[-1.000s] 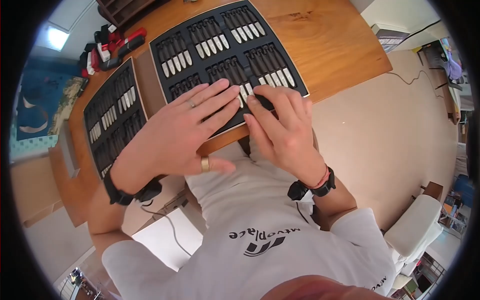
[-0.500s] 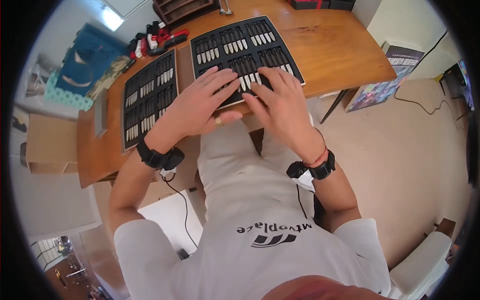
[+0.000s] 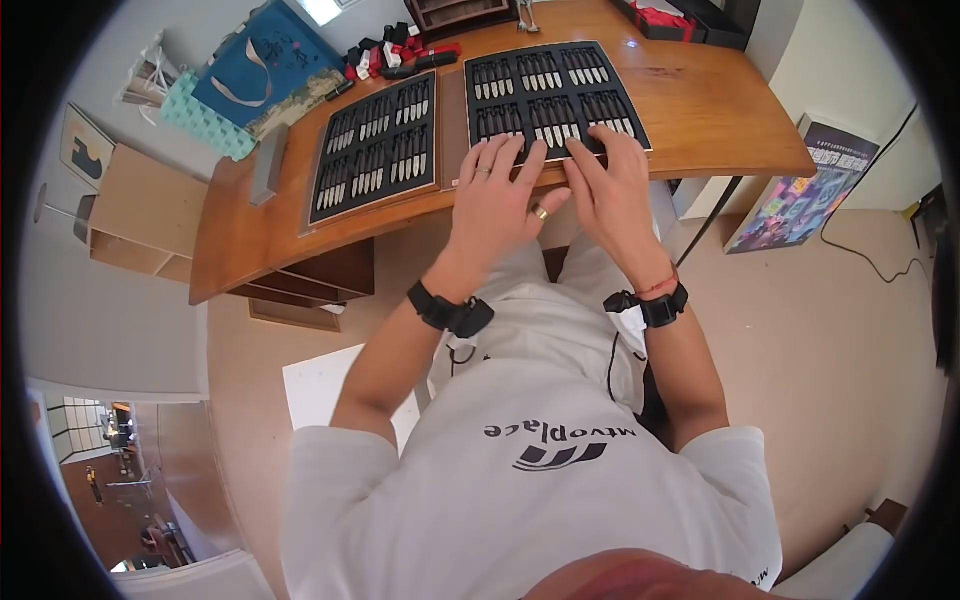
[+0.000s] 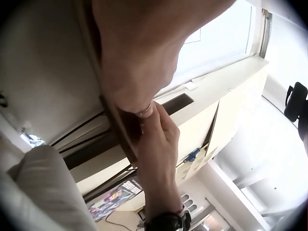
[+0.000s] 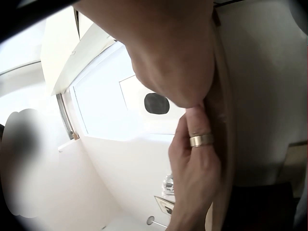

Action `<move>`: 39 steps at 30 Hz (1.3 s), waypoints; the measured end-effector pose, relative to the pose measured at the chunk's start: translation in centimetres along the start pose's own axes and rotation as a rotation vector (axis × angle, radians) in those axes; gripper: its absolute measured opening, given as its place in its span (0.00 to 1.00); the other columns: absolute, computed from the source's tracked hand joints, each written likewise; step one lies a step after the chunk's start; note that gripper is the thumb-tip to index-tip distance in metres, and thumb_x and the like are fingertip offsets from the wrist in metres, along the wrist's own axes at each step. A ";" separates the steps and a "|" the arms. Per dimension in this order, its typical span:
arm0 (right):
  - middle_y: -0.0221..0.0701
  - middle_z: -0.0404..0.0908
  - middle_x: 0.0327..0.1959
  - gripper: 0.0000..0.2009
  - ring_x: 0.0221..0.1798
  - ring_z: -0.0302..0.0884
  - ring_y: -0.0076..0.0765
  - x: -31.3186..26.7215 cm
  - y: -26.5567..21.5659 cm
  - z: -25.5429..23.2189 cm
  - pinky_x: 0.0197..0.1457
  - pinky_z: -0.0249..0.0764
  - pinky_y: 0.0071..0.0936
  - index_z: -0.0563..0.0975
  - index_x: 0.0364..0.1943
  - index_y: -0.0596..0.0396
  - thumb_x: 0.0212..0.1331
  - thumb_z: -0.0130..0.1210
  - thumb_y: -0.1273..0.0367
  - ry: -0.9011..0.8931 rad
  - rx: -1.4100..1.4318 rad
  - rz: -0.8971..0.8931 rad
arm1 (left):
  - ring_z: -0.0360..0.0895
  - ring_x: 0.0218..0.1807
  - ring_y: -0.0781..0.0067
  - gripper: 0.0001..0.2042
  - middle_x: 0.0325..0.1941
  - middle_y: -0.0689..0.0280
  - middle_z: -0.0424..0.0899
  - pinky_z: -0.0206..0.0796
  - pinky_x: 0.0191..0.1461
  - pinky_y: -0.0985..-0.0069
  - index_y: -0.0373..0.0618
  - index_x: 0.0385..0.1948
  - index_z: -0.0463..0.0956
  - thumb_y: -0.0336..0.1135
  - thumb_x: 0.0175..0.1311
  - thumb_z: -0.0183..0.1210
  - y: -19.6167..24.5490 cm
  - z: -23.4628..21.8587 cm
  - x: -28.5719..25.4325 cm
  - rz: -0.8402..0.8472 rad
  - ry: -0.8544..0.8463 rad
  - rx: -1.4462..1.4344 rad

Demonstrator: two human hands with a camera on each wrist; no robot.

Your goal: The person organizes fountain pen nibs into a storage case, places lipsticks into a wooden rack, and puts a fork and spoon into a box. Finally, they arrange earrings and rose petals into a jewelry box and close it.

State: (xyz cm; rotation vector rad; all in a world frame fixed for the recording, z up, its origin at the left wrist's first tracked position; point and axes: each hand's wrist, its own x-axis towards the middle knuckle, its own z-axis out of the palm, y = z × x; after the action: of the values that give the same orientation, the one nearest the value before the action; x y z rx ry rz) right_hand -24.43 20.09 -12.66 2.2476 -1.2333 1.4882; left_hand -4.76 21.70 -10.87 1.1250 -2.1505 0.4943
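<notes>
Drawn back since earlier: left hand (image 3: 500, 205) and right hand (image 3: 614, 192), to near edge of tray (image 3: 527, 98).
Left: fingers spread wide; contact unclear.
Right: fingers extended; contact unclear.
Location: tray, upper centre.

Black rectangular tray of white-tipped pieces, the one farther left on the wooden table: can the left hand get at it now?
Probably yes. The left hand is just to the right of that tray, and nothing appears to stand between the two.

Black tray (image 3: 571, 89), six groups of dark-and-white pieces (image 3: 557, 132), flat on table (image 3: 710, 110)
</notes>
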 end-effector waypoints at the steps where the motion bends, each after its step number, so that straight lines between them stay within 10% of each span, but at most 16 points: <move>1: 0.46 0.80 0.60 0.12 0.62 0.76 0.56 0.0 0.2 0.0 0.70 0.67 0.49 0.86 0.51 0.56 0.67 0.66 0.67 -0.019 -0.004 -0.002 | 0.76 0.68 0.46 0.28 0.64 0.51 0.82 0.62 0.75 0.47 0.43 0.62 0.81 0.54 0.69 0.68 0.4 0.2 -0.1 -0.012 0.019 0.026; 16: 0.39 0.82 0.54 0.12 0.58 0.76 0.52 1.2 -0.7 0.4 0.65 0.68 0.49 0.88 0.51 0.50 0.74 0.59 0.62 -0.138 -0.142 -0.013 | 0.76 0.58 0.50 0.16 0.55 0.57 0.85 0.52 0.75 0.44 0.49 0.52 0.85 0.46 0.75 0.54 2.2 1.0 0.1 -0.213 0.100 0.063; 28: 0.40 0.80 0.58 0.13 0.60 0.76 0.52 1.3 -0.4 1.0 0.66 0.68 0.49 0.88 0.54 0.44 0.72 0.60 0.60 -0.137 -0.224 -0.038 | 0.75 0.60 0.46 0.24 0.54 0.57 0.85 0.47 0.77 0.36 0.49 0.51 0.87 0.61 0.74 0.57 1.9 -1.0 0.4 -0.234 0.004 -0.038; 39: 0.35 0.80 0.68 0.21 0.73 0.72 0.47 -1.6 0.0 1.3 0.81 0.58 0.52 0.81 0.65 0.51 0.71 0.62 0.62 -0.046 -0.204 -0.099 | 0.64 0.81 0.46 0.32 0.78 0.49 0.73 0.38 0.83 0.31 0.44 0.69 0.78 0.62 0.77 0.55 -3.4 -6.9 -5.9 -0.505 -0.067 0.290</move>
State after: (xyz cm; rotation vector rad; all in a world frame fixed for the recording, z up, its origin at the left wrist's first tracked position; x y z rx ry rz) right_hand -23.73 20.21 -14.60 2.1849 -1.2078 1.2230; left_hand 3.12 27.24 -9.97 1.7997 -1.7849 0.5464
